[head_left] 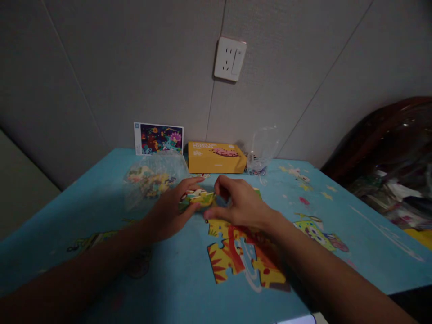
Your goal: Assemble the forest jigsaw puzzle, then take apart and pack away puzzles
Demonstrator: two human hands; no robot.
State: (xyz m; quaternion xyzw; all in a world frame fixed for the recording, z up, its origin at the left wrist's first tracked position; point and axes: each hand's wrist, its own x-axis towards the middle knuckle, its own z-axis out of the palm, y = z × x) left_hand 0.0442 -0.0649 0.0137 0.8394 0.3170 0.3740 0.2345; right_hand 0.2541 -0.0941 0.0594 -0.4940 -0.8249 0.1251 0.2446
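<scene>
My left hand (170, 209) is closed around a small bunch of jigsaw puzzle pieces (199, 197), with yellow, green, red and white showing between thumb and fingers. Right beside them is my right hand (241, 202), its thumb and curled fingers apart with a gap between, the thumb tip close to the held pieces. No piece shows in the right hand. Below it lies a partly joined jigsaw puzzle (232, 252) in yellow, orange and red with a pale blue swirl. My right hand and forearm cover part of this puzzle.
A clear plastic bag of pieces (151, 182) lies at the back left, before a picture card (160, 138) leaning on the wall. Beside it stand a yellow box (216, 158) and a clear bag (263, 150). A cartoon-printed blue cover (168, 288) spreads over the table.
</scene>
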